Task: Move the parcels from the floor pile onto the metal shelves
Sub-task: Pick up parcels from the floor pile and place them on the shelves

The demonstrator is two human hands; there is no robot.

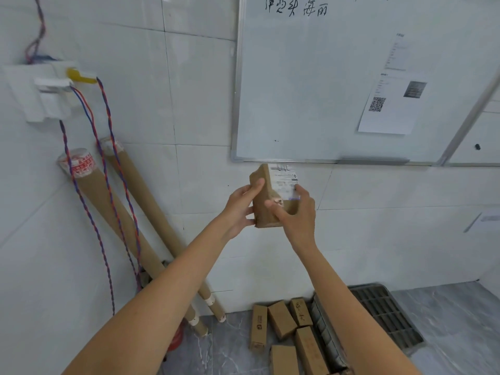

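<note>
I hold a small brown cardboard parcel (266, 201) with a white shipping label up in front of the tiled wall, just below a whiteboard. My left hand (240, 208) grips its left side. My right hand (296, 212) wraps its front and right side, thumb across the face. On the grey floor below lies a pile of several more brown parcels (281, 320), some lying flat, some leaning. No metal shelf is in view.
A whiteboard (338, 77) with papers hangs on the wall. Two long cardboard tubes (140, 212) lean in the left corner beside twisted red-blue cables (108, 185). A dark plastic grid crate (384, 315) lies next to the parcel pile.
</note>
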